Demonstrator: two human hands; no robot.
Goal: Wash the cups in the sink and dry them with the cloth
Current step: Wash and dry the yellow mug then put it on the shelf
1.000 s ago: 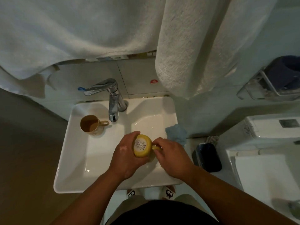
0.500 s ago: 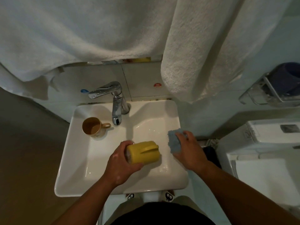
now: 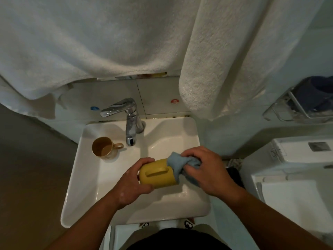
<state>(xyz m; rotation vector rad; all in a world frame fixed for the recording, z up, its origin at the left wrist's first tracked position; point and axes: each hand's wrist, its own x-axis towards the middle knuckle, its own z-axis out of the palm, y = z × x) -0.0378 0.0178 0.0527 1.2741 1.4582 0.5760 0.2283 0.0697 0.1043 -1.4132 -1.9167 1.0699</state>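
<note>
A yellow cup (image 3: 157, 175) lies on its side above the white sink (image 3: 86, 177), handle facing up. My left hand (image 3: 133, 183) grips its base end. My right hand (image 3: 207, 170) holds a blue cloth (image 3: 177, 162) bunched against the cup's open end; part of the cloth hangs below my fingers. A second, tan cup (image 3: 104, 147) stands upright on the sink's back left corner, handle pointing right toward the tap.
A chrome tap (image 3: 130, 120) rises at the sink's back, with no water running. White towels (image 3: 225, 56) hang low over the sink. A toilet (image 3: 292, 168) stands to the right, with a wire rack (image 3: 297, 105) on the wall above it.
My right hand let go of the yellow cup, picked up the blue cloth from the sink's right edge and brought it to the cup's open end. My left hand turned the cup handle-up.
</note>
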